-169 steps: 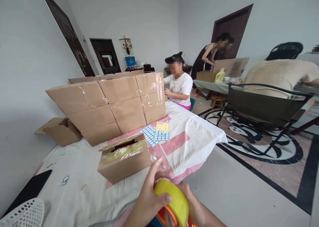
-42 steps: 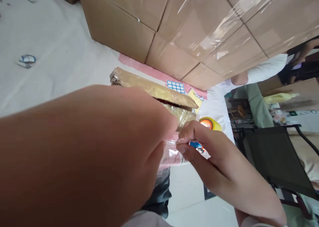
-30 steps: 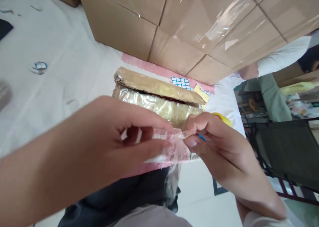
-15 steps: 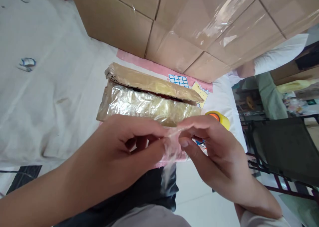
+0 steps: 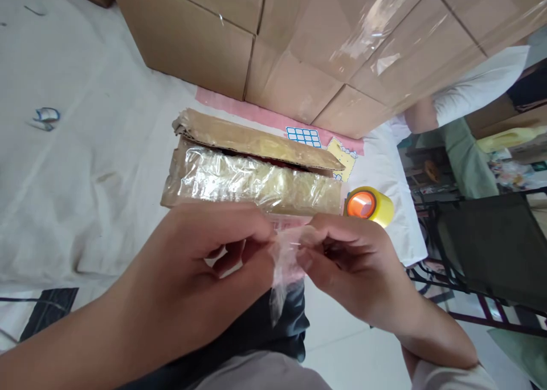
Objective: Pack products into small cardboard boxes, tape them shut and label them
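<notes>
Your left hand [image 5: 222,253] and right hand [image 5: 354,259] are close together, low center, just this side of the small box. Thumb and index of each pinch a crumpled strip of clear film [image 5: 285,253]; it spans the gap between your fingertips, loose end hanging down over your dark trousers [image 5: 290,316]. Small cardboard box [image 5: 256,179] sits on the tablecloth [image 5: 111,173], long side toward you. Far flap tilted up, dark slot under it, glossy film over the near part. Yellow tape roll [image 5: 380,207] with orange core is just beside the box's right end, near your right hand. Stacked cartons [image 5: 205,48] stand behind, glossy with film. A co-worker's white sleeve [image 5: 481,88] shows past them at right. Black chair [image 5: 496,247] off the table's right edge.
</notes>
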Tool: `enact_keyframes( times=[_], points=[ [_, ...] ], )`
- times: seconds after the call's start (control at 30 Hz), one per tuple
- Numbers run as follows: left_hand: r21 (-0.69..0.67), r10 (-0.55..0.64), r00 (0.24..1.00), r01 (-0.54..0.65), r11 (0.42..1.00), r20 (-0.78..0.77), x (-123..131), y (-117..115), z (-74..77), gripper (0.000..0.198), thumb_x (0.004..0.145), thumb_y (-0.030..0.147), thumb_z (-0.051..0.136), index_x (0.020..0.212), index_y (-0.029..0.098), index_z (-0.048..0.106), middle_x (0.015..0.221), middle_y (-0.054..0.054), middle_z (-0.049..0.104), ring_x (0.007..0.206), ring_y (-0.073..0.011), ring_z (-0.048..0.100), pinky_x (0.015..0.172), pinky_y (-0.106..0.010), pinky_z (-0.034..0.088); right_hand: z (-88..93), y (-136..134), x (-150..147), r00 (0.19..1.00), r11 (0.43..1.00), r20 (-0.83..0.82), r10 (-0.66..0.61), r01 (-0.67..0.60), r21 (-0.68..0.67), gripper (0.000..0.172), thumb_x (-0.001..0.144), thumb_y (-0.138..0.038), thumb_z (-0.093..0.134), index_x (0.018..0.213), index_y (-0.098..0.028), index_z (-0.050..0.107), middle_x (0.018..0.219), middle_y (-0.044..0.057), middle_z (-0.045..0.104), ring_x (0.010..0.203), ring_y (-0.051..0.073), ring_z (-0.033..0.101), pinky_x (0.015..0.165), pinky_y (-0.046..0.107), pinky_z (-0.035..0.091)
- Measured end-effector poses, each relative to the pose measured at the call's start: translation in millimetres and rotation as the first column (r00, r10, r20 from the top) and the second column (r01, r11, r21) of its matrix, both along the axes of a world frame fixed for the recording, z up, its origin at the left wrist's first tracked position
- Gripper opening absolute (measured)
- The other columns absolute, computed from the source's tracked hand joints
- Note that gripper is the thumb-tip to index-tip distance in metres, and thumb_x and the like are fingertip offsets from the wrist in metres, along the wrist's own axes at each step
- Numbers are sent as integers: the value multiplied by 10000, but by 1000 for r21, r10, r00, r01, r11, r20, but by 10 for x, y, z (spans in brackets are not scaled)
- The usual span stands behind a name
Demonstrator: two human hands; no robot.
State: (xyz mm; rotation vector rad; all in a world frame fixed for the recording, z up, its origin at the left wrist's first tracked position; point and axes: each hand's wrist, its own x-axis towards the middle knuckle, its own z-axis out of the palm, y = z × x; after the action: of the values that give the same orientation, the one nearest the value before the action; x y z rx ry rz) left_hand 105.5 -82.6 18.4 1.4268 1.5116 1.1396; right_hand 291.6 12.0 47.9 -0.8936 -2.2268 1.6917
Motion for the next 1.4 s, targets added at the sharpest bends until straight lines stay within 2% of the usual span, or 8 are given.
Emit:
enact_keyframes(
  times=[0.27, 0.43, 0.63, 0.7, 0.83, 1.03, 1.23, 1.4],
  points=[
    [-79, -55, 969, 37, 996, -240, -100, -48, 109, 273, 783, 244, 481, 522, 203, 413, 485, 67, 355, 465, -62, 323, 415, -215, 246, 137, -2, 95, 988, 929, 98, 119, -145, 340, 207, 821, -61, 615, 704, -198, 512, 606, -66, 424, 508, 57, 339, 465, 207, 260],
    [-250, -84, 972, 28, 968, -219, -140, -42, 166, 310, 830, 339, 485, 547, 216, 455, 513, 60, 380, 485, -77, 357, 408, -210, 260, 74, -15, 52, 990, 961, 72, 119, -133, 244, 196, 850, -108, 608, 704, -201, 516, 608, -56, 449, 506, 68, 352, 447, 207, 283],
    [-262, -73, 962, 1, 965, -265, -247, -158, -62, 332, 860, 343, 513, 553, 221, 492, 505, 67, 454, 466, -81, 406, 427, -214, 301, -5, -4, 60, 993, 981, -9, 114, -111, 161, 190, 824, -90, 620, 686, -197, 543, 581, -49, 488, 493, 69, 363, 421, 193, 271],
    [-277, -39, 980, -16, 961, -194, -266, -189, -115, 277, 870, 385, 561, 644, 236, 616, 539, 67, 516, 486, -85, 449, 439, -198, 334, -7, 10, 94, 997, 990, -8, 80, -79, 117, 169, 846, -115, 629, 706, -195, 582, 593, -34, 522, 502, 78, 385, 425, 197, 293],
    [-207, -25, 989, 56, 977, 147, -165, -193, -161, 216, 844, 416, 685, 1003, 287, 753, 751, 43, 679, 604, -92, 546, 533, -182, 425, -48, 45, 115, 997, 995, -21, 70, -71, -67, 175, 898, -242, 675, 746, -176, 620, 610, -23, 539, 518, 82, 427, 442, 197, 328],
    [-269, -8, 843, 181, 946, 538, 4, -143, -179, 225, 859, 353, 684, 684, 216, 719, 573, 55, 543, 539, -69, 416, 480, -176, 327, -125, 42, 79, 996, 989, -52, 74, -80, -127, 192, 905, -257, 706, 764, -171, 609, 610, -43, 506, 516, 67, 393, 442, 190, 289],
    [-322, 51, 837, 153, 934, 545, 31, -148, -212, 165, 830, 344, 681, 749, 206, 722, 634, 21, 596, 557, -93, 449, 482, -203, 350, -123, 22, 98, 994, 994, -6, 112, -112, 10, 183, 942, -249, 612, 772, -184, 591, 614, -36, 492, 523, 80, 368, 447, 212, 275],
    [-324, 61, 895, 95, 941, 441, 81, -144, -219, 193, 740, 232, 648, 576, 189, 555, 523, 67, 412, 496, -62, 345, 428, -173, 266, -14, 45, 79, 972, 957, 128, 198, -220, 188, 182, 896, -120, 551, 738, -204, 517, 627, -47, 456, 534, 85, 346, 473, 227, 270]
  ],
)
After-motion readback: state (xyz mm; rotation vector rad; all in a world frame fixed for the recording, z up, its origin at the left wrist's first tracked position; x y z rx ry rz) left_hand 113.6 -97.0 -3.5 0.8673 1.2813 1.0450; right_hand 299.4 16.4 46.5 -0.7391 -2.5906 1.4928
